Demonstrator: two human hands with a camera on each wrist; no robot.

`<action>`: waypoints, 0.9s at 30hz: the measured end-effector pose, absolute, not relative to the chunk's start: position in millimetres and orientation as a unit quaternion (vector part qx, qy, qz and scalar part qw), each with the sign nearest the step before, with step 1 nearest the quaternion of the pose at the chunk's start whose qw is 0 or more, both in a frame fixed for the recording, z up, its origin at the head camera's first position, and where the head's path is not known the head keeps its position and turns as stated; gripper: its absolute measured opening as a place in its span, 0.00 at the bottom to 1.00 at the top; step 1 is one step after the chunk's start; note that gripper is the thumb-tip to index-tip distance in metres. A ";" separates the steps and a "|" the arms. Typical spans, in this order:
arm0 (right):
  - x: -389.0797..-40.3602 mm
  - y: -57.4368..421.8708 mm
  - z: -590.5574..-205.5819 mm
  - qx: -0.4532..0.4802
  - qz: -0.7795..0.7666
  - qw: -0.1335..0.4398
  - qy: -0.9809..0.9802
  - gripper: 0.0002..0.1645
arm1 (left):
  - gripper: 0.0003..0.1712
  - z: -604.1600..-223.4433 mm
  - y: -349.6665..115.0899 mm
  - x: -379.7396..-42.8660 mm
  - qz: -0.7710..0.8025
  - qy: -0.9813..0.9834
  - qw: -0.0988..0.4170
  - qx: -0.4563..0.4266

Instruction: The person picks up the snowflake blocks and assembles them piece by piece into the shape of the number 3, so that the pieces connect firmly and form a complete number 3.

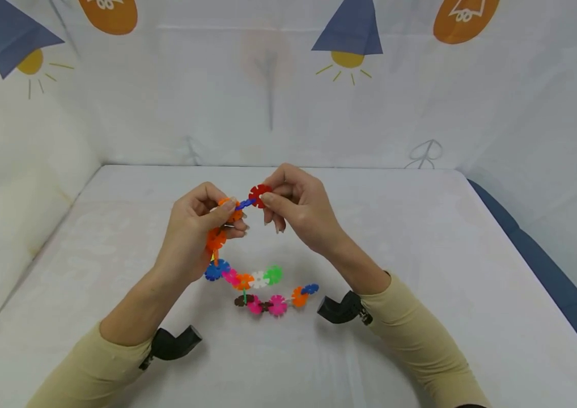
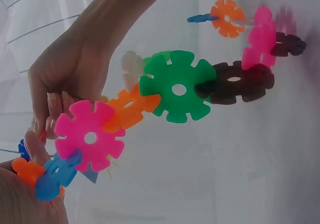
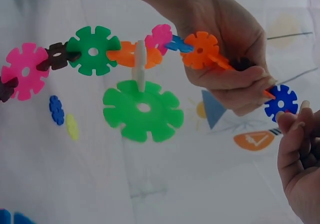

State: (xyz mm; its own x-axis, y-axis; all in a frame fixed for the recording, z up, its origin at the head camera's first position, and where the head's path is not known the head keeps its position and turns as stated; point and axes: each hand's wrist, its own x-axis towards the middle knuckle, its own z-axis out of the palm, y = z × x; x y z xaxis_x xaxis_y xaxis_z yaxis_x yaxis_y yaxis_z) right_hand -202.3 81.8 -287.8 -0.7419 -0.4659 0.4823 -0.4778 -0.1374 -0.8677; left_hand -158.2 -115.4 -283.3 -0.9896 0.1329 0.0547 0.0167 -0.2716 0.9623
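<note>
A chain of notched plastic snowflake discs hangs from my left hand (image 1: 186, 232), which pinches an orange disc (image 1: 237, 215) near its upper end. Beyond that, a dark blue disc (image 1: 245, 204) joins a red disc (image 1: 257, 196). My right hand (image 1: 309, 212) pinches this red disc between thumb and fingers. Below the left hand the chain runs through a light blue disc (image 2: 57, 174), a pink disc (image 2: 90, 136), a green disc (image 2: 179, 88) and a brown disc (image 2: 237, 82). A white disc (image 3: 140, 64) and light green disc (image 3: 144, 112) branch off sideways.
The chain's far part, with pink discs (image 1: 278, 306) and an orange disc (image 1: 299, 297), hangs low over the white table (image 1: 421, 255). In the right wrist view, a blue disc (image 3: 56, 110) and a yellow disc (image 3: 72, 127) appear apart from the chain. White printed cloth (image 1: 207, 85) stands behind.
</note>
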 end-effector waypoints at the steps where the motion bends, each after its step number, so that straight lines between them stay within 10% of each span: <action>1: -201.6 81.9 -287.3 0.360 0.662 0.007 -0.657 0.02 | 0.07 -283.6 -115.3 -158.2 0.793 0.605 0.037 0.064; 27: -209.2 81.9 -288.7 0.362 0.647 -0.047 -0.669 0.06 | 0.07 -281.8 -131.8 -169.9 0.721 0.679 0.082 0.112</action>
State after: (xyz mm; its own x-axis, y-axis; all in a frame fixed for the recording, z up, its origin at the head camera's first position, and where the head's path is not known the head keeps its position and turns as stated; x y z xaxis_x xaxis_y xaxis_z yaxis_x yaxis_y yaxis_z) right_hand -209.2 81.9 -288.7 -0.7335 -0.5456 0.4053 -0.4238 -0.0991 -0.9003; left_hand -169.9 -131.8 -281.8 -0.9617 0.2694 0.0500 0.0340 -0.0638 0.9974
